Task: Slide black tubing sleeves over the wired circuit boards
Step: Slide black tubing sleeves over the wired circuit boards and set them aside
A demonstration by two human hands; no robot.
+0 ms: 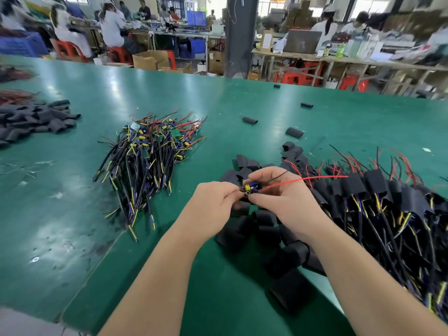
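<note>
Both hands met over the near middle of the green table (218,105), pinching one small circuit board (249,189) between them. The left hand (215,202) gripped the board's near-left end with its fingers curled in. The right hand (283,197) closed thumb and fingers around the other side. The board showed a yellow part and a blue part, still bare. A red wire (305,179) ran from it to the right, past the right hand, and a thin black wire (278,175) stuck out above the knuckles. Whether the right hand also held a sleeve could not be told. Beneath and around the hands lay loose black sleeves (264,238), heaped on the table. To the right sat a large heap of sleeved boards (375,202), their red and black wires fanning outward. To the left, well apart from the hands, lay a pile of bare wired boards (150,151). Another heap of sleeves (36,120) sat at the far left edge, and a few stray sleeves (249,120) lay scattered farther back on the table.
</note>
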